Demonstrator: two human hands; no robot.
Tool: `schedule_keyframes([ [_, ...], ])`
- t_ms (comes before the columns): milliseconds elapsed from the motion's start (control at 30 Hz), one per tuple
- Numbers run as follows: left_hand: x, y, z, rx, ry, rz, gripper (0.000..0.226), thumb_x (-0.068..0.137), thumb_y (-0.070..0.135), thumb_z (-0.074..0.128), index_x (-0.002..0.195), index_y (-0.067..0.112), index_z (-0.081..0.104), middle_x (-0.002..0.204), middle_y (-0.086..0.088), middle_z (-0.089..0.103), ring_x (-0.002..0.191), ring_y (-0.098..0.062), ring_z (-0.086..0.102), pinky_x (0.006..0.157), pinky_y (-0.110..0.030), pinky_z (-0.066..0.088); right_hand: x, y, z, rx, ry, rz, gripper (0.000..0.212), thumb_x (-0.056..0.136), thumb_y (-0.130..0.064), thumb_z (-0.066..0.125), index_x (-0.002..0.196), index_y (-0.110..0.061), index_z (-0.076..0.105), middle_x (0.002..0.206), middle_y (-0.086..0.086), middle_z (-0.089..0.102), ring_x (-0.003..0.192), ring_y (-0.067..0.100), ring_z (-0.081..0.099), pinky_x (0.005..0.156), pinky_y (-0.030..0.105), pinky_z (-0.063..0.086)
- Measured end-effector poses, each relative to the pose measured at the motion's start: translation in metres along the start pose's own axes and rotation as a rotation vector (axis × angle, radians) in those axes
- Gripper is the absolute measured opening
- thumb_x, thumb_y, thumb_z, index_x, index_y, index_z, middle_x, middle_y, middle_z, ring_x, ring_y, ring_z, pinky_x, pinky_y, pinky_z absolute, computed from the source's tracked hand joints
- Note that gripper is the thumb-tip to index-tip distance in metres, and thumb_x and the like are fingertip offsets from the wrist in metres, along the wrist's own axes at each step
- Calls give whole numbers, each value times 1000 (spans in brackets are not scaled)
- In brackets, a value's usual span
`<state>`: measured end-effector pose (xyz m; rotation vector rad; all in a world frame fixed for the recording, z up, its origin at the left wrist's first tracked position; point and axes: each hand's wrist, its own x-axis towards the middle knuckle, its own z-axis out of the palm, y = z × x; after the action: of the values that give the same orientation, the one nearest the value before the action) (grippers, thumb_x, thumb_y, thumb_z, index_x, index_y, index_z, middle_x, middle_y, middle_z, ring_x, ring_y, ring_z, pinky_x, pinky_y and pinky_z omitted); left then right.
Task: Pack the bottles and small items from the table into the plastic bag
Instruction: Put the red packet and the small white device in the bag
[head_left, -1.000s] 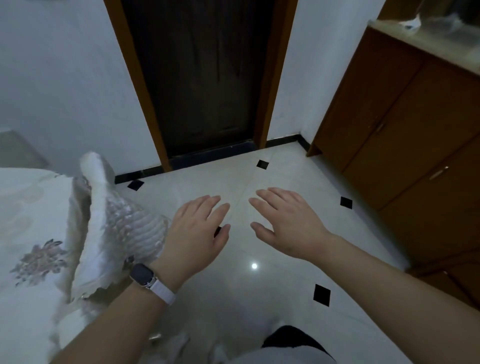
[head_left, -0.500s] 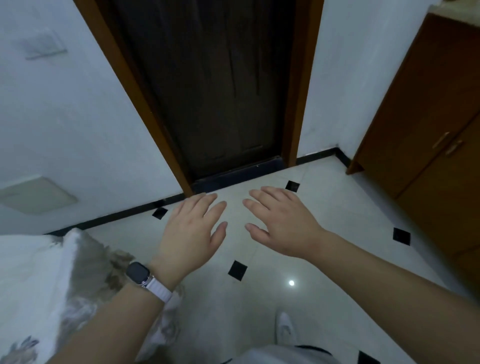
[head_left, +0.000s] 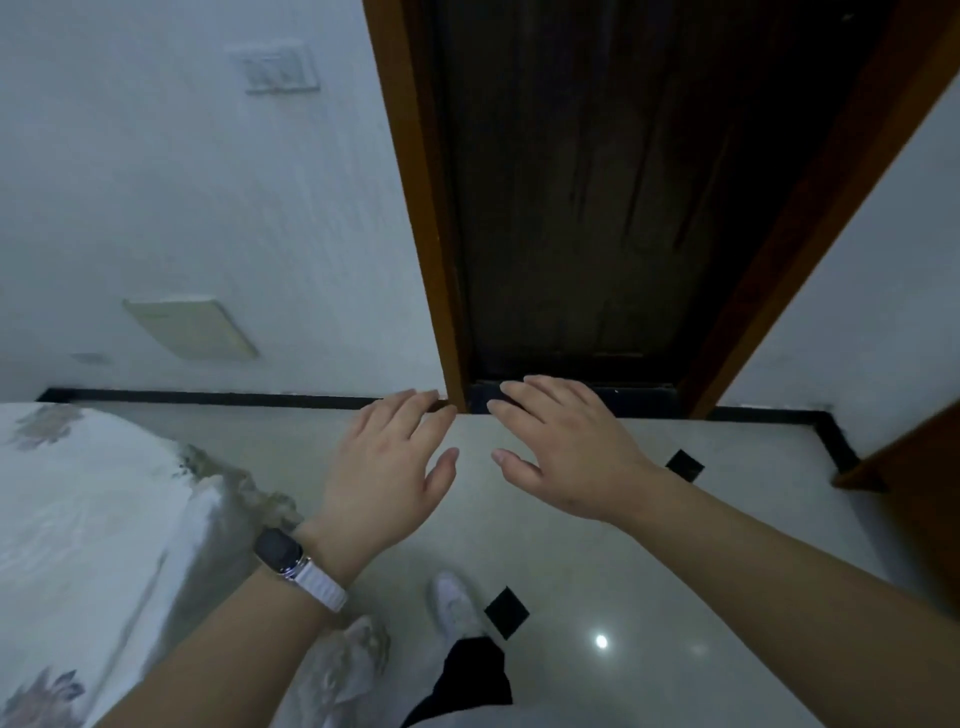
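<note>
We are holding our left hand (head_left: 387, 473) and right hand (head_left: 566, 447) out over the floor (head_left: 561, 551) before a dark door (head_left: 597, 208), each grip spread apart and empty. The bottles, small items, bag and desk are not showing, so we are judging all packing as yet to do.

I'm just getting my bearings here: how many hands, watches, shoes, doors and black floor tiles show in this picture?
Hands: 2, left hand and right hand
Watch: 1
Shoe: 1
Door: 1
Black floor tiles: 2
Total: 7
</note>
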<state>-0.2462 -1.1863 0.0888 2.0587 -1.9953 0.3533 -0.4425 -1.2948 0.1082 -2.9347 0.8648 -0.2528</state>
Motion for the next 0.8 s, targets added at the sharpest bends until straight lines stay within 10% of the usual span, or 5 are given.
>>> schedule_keyframes([
  [800,130,-345,60,118,102,-453,39,86,35,63,119,15,65,126,-8,63,118,-33,57,97,-43,43,461,-45,74,-4,54,-522,52,92,-50,45,130,-17,56,135,5,55,125,27,47,103,40,35],
])
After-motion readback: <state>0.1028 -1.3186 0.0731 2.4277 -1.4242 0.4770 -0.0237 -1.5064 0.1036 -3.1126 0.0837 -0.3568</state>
